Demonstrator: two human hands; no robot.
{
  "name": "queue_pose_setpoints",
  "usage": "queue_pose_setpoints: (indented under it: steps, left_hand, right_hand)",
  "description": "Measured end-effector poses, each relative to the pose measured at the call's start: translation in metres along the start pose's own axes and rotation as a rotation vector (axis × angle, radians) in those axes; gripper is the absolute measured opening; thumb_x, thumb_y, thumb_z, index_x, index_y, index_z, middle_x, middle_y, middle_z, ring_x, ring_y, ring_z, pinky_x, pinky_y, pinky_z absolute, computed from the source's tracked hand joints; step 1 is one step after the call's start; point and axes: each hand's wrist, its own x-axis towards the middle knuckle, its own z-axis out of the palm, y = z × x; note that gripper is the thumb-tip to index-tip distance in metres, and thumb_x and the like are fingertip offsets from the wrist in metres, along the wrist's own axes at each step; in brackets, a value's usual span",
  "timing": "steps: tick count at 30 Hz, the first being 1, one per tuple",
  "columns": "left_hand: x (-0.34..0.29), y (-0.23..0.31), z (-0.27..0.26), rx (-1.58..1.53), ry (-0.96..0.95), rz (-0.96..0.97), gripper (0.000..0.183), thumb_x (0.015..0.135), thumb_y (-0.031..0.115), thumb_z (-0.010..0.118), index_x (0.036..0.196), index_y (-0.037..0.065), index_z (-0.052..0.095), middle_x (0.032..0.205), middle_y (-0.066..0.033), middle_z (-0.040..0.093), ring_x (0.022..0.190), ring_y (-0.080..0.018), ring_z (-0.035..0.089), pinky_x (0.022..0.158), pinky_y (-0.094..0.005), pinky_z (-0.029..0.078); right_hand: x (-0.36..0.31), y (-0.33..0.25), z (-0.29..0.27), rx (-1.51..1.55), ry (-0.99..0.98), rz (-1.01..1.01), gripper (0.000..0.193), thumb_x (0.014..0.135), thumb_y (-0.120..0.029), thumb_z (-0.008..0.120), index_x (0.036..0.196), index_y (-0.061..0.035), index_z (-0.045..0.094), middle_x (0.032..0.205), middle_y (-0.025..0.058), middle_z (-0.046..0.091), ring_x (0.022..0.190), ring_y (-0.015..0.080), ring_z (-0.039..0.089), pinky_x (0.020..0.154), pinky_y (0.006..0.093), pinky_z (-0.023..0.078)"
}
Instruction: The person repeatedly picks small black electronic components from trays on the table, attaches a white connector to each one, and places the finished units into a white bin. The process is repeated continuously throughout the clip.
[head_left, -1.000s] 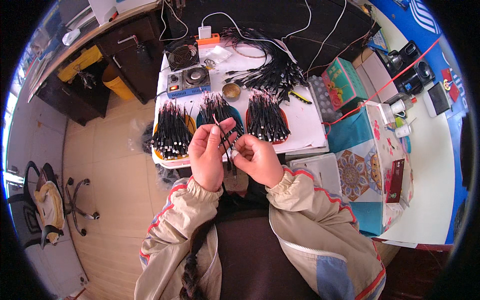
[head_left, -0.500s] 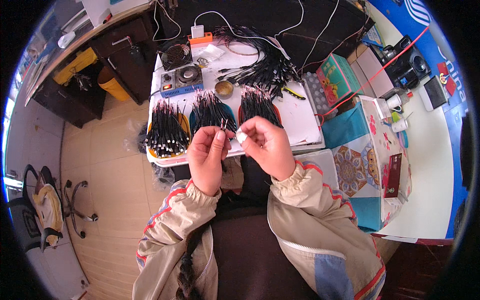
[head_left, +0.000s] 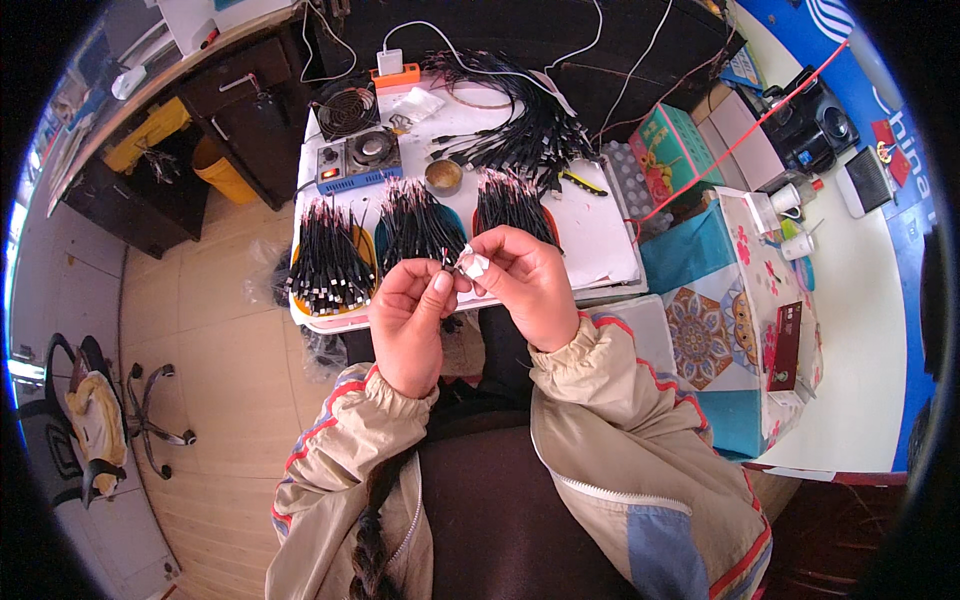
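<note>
My left hand [head_left: 412,325] pinches a thin black cable [head_left: 447,262] between thumb and forefinger, its stripped end pointing up. My right hand [head_left: 528,290] is closed at that same end, fingertips meeting the fine wires; a white wrap [head_left: 474,266] covers the thumb tip. The exact grip on the wires is too small to make out. Just beyond my hands lie three bundles of short black cables with pinkish wire ends: a left bundle [head_left: 325,265], a middle bundle [head_left: 415,222] and a right bundle [head_left: 515,208], in yellow, teal and red trays.
On the white table [head_left: 600,245] stand a blue solder pot [head_left: 358,165], a small round tin [head_left: 443,178], a fan [head_left: 345,110] and yellow-handled pliers [head_left: 584,183]. A heap of black cables [head_left: 520,130] lies behind. At right are a floral-covered box [head_left: 735,330] and a green carton [head_left: 675,150].
My right hand has moved left and closed in on the cable's wire end. The left hand has stayed nearly in place, with the cable still pinched.
</note>
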Motion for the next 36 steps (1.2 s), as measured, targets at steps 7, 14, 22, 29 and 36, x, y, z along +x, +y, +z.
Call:
queue_pose_setpoints:
  steps: [7,14,22,29,36]
  left_hand:
    - [-0.002,0.011,-0.004,-0.142,-0.178,-0.224,0.01,0.096,0.008,0.051,0.094,0.001,0.058,0.085,-0.011,0.066,0.061,-0.008,0.045,0.056,-0.0201,0.036]
    - [-0.005,0.016,-0.005,-0.165,-0.274,-0.315,0.012,0.096,0.009,0.05,0.093,0.002,0.059,0.085,-0.0119,0.066,0.059,-0.0083,0.043,0.054,-0.0202,0.035]
    - [-0.007,0.01,-0.003,-0.148,-0.244,-0.228,0.012,0.095,0.007,0.052,0.099,0.0,0.061,0.084,-0.0111,0.067,0.059,-0.007,0.045,0.054,-0.0186,0.036]
    - [-0.013,0.008,-0.007,0.482,-0.218,-0.035,0.015,0.091,0.002,0.059,0.103,-0.005,0.064,0.082,-0.0077,0.068,0.065,-0.0057,0.054,0.061,-0.0197,0.044]
    - [0.002,-0.011,-0.014,0.377,-0.177,-0.135,0.014,0.092,0.005,0.059,0.101,-0.004,0.063,0.078,-0.007,0.068,0.063,-0.0053,0.053,0.059,-0.0193,0.043]
  right_hand:
    - [0.004,-0.006,-0.009,0.302,-0.171,0.187,0.012,0.091,-0.008,0.059,0.099,0.0,0.056,0.087,0.0048,0.06,0.071,0.012,0.057,0.063,0.0247,0.047]
    - [0.002,-0.012,-0.014,0.244,-0.255,0.221,0.012,0.09,-0.007,0.061,0.098,0.0004,0.057,0.086,0.0055,0.061,0.067,0.0141,0.059,0.06,0.026,0.049]
    - [-0.002,-0.003,-0.012,0.386,-0.191,0.245,0.009,0.089,-0.007,0.06,0.095,-0.0017,0.056,0.084,0.0048,0.061,0.068,0.0139,0.058,0.06,0.0258,0.048]
    - [-0.003,0.017,-0.023,0.599,-0.223,0.399,0.017,0.085,-0.008,0.055,0.102,-0.0042,0.054,0.097,0.0039,0.058,0.08,0.0133,0.058,0.065,0.0254,0.048]
    - [-0.001,0.052,-0.057,0.417,-0.072,0.392,0.021,0.093,-0.019,0.055,0.109,-0.0054,0.054,0.095,0.0018,0.059,0.081,0.0088,0.056,0.068,0.02,0.045]
